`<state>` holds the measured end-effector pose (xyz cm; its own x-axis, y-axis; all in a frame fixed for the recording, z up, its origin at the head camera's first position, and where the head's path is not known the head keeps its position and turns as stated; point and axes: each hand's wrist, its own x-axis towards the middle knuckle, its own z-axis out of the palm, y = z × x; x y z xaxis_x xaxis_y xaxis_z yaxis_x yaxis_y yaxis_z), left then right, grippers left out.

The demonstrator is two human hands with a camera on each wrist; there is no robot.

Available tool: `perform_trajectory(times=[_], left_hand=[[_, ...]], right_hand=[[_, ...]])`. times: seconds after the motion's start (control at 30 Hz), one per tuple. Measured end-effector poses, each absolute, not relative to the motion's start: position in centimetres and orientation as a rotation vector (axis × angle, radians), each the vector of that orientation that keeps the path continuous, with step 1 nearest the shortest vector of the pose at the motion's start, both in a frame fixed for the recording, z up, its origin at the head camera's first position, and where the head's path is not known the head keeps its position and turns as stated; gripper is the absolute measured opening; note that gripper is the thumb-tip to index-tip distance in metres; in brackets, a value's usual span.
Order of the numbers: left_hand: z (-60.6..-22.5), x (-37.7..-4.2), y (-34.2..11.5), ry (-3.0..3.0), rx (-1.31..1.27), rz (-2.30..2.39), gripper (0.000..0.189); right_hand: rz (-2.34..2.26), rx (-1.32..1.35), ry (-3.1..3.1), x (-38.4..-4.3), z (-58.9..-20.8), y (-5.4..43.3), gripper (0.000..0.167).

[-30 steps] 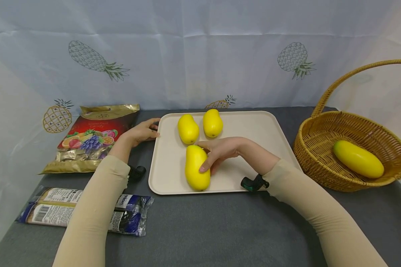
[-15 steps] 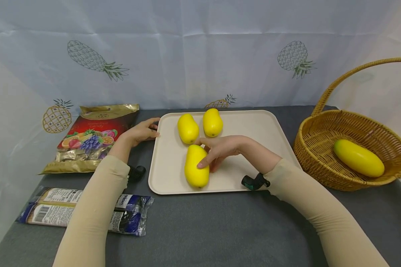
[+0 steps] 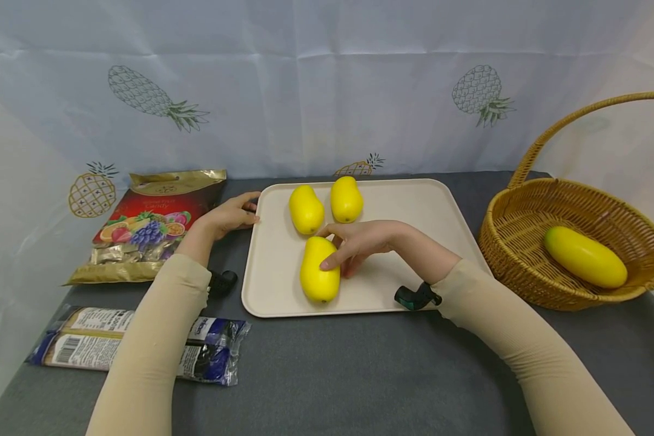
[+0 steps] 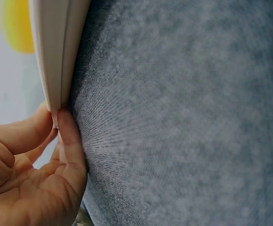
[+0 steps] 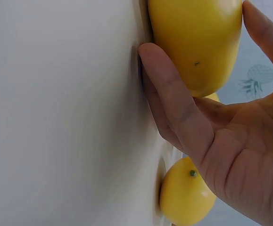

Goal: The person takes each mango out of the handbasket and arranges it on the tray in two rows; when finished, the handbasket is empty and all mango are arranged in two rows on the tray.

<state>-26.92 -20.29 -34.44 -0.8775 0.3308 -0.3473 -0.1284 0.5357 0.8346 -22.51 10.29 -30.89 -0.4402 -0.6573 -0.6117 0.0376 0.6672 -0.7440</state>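
Right hand (image 3: 360,242) curls around the near mango (image 3: 318,270) lying on the cream tray (image 3: 414,212); left hand (image 3: 226,217) pinches the tray's left rim on the counter (image 3: 360,375). Smooth and rounded, the mango looks firm but slippery, likely best held across its broad middle

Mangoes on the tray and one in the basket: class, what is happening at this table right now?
A person's right hand curls its fingers round the nearest mango on the cream tray. Their left hand pinches the tray's left edge. Two more mangoes lie at the tray's far side, and another mango lies in the wicker basket on the right.
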Motion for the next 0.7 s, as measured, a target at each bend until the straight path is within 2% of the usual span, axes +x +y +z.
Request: perform_trajectory(times=[0.7], left_hand=[[-34.4, -27.0, -20.2, 2.310, 0.162, 1.308, 0.071]], right_hand=[[-0.870, -0.496, 1.909, -22.6, -30.3, 11.9, 0.083]])
